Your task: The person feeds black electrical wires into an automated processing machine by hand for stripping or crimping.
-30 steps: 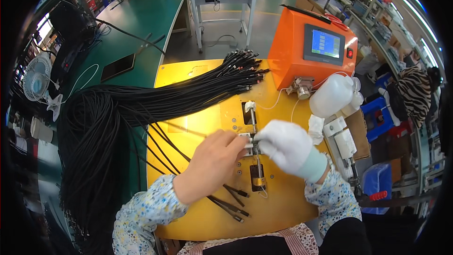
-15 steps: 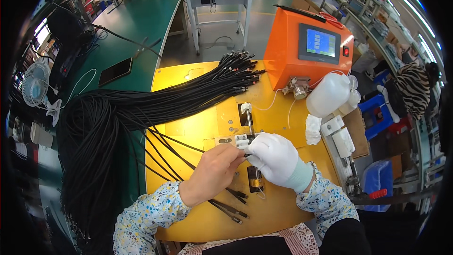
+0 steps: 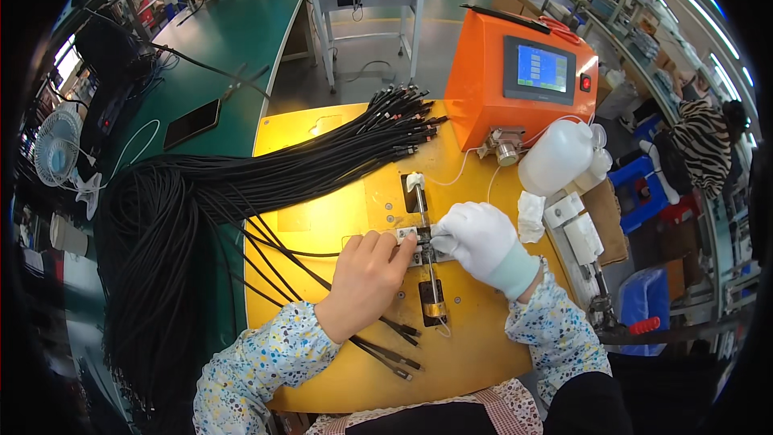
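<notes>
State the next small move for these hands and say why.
Perhaps press gently with the bare left hand to settle the black cable in the small metal fixture: the cable runs toward that hand, which is at the fixture's left side, and the gloved right hand is close on the other. Whether it is already seated, I cannot tell.

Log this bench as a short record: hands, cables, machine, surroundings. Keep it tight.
Left hand: bare, at the small fixture; exact grip unclear
Right hand: white-gloved, at the fixture's right side; contents hidden
Cables: large black bundle across green table and yellow worktop
Loose cable ends: on the worktop, nearer the person than the fixture
Machine: orange unit, blue screen lit
Bottle: white, by the orange unit
Phone: dark, on the green table
</notes>
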Demonstrator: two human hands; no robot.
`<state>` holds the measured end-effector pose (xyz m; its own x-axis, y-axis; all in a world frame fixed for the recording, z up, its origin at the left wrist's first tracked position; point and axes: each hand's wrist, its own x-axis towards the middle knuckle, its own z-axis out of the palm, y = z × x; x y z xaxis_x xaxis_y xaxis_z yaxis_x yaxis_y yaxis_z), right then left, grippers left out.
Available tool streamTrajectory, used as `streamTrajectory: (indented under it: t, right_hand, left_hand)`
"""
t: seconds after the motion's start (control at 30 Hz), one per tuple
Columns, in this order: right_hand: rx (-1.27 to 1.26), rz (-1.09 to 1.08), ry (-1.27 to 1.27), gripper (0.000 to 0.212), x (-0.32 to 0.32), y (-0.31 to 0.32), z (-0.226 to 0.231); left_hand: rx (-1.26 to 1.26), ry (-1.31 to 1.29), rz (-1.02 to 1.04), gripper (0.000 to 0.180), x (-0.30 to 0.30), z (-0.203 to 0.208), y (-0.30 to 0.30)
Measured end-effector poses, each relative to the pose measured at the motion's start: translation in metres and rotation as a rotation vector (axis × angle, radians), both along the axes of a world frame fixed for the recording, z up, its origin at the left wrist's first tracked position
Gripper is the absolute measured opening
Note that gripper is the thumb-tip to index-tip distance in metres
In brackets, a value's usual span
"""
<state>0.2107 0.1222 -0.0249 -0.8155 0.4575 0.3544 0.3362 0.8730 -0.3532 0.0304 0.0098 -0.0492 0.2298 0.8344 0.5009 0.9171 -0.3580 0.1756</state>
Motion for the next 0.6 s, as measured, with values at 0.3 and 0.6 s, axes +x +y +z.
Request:
streamTrajectory:
  t: [0.3, 0.6]
  right_hand:
    - [0.487, -0.305, -0.526, 0.011, -0.086, 0.096, 0.011]
    - [0.643, -0.222, -0.227, 0.003, -0.079, 0.118, 0.016]
  left_hand:
    - [0.018, 0.118, -0.004, 0.033, 0.000, -0.001, 0.001]
    - [0.023, 0.083, -0.024, 0.033, 0.000, -0.002, 0.001]
